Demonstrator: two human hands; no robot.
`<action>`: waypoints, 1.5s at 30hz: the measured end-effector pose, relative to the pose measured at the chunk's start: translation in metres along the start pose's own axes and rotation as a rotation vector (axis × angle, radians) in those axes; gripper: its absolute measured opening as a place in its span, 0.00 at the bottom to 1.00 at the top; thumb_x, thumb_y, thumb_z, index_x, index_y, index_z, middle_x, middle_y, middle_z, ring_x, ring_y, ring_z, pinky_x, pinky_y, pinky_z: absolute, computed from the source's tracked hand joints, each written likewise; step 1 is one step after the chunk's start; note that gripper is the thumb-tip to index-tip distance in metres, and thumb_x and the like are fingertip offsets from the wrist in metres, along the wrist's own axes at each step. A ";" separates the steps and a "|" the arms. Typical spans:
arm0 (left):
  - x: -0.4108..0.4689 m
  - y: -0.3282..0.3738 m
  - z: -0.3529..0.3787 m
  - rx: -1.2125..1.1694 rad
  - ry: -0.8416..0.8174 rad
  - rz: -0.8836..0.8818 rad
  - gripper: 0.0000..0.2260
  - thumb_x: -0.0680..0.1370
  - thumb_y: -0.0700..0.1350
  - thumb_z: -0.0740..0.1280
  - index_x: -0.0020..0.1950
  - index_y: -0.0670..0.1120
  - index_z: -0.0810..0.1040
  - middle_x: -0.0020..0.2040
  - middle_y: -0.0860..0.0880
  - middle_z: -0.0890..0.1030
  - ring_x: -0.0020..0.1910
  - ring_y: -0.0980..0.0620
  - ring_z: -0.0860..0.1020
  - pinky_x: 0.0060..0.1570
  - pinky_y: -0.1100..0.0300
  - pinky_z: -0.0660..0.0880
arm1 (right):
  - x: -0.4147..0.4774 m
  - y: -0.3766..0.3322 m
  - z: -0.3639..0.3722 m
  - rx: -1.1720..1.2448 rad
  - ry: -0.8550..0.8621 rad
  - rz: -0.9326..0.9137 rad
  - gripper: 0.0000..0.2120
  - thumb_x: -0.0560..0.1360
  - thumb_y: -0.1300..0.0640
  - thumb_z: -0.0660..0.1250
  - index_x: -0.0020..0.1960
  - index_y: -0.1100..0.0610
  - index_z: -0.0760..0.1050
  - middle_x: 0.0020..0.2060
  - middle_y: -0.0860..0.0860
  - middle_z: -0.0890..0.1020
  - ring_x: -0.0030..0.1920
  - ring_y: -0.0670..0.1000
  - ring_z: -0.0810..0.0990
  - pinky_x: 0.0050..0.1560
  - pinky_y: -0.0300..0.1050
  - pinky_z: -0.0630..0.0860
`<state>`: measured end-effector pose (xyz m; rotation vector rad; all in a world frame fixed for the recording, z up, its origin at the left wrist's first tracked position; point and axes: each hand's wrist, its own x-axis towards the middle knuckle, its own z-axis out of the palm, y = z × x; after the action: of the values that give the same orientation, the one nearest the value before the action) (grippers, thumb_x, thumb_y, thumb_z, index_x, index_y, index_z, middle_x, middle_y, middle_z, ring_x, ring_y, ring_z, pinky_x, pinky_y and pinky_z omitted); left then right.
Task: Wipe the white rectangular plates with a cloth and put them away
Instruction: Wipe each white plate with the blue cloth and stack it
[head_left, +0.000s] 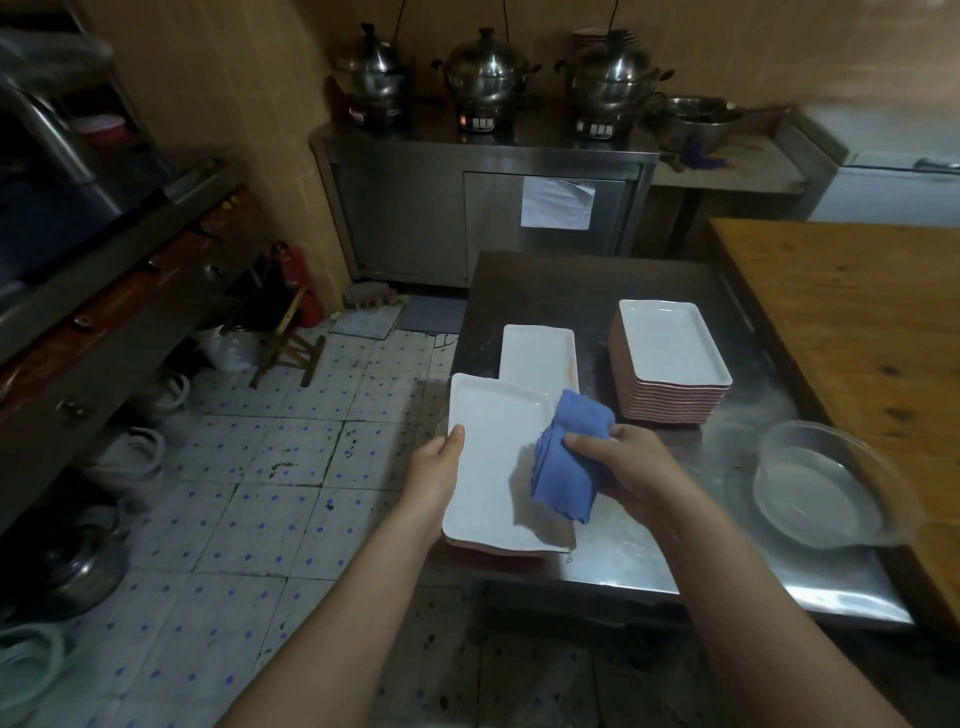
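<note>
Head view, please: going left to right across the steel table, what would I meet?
In order: left hand → held white rectangular plate → blue cloth → stack of white rectangular plates → clear glass bowl → wooden tabletop.

left hand (436, 470) gripping plate (493, 447), right hand (631, 462) holding cloth (569, 457)

Left hand (435, 470) grips plate (493, 452) edge, thumb on top; right hand (631, 465) clutches cloth (569, 460); both forearms extended forward.
</note>
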<state>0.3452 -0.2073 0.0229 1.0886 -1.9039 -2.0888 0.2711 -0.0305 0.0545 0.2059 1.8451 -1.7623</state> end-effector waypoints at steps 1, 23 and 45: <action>0.004 -0.002 0.000 0.017 0.004 -0.006 0.12 0.81 0.51 0.59 0.50 0.45 0.77 0.39 0.50 0.81 0.37 0.51 0.80 0.31 0.62 0.73 | 0.001 0.001 0.000 0.039 0.011 0.025 0.15 0.71 0.63 0.72 0.55 0.67 0.75 0.50 0.60 0.81 0.47 0.56 0.81 0.39 0.47 0.78; 0.055 -0.033 0.009 0.654 0.236 0.238 0.15 0.80 0.48 0.62 0.50 0.38 0.82 0.55 0.42 0.71 0.39 0.49 0.71 0.40 0.63 0.64 | 0.023 0.019 0.004 0.216 0.016 0.103 0.15 0.71 0.69 0.70 0.56 0.63 0.72 0.50 0.60 0.80 0.47 0.58 0.80 0.41 0.51 0.77; 0.120 -0.015 0.010 0.501 0.126 0.073 0.23 0.74 0.56 0.67 0.64 0.44 0.72 0.58 0.47 0.77 0.51 0.51 0.76 0.46 0.61 0.69 | 0.089 0.014 0.008 0.253 -0.044 0.066 0.11 0.71 0.65 0.72 0.50 0.58 0.74 0.45 0.57 0.82 0.44 0.55 0.81 0.41 0.48 0.78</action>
<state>0.2573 -0.2597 -0.0423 1.1746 -2.4256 -1.4973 0.2071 -0.0603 -0.0018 0.3194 1.5643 -1.9344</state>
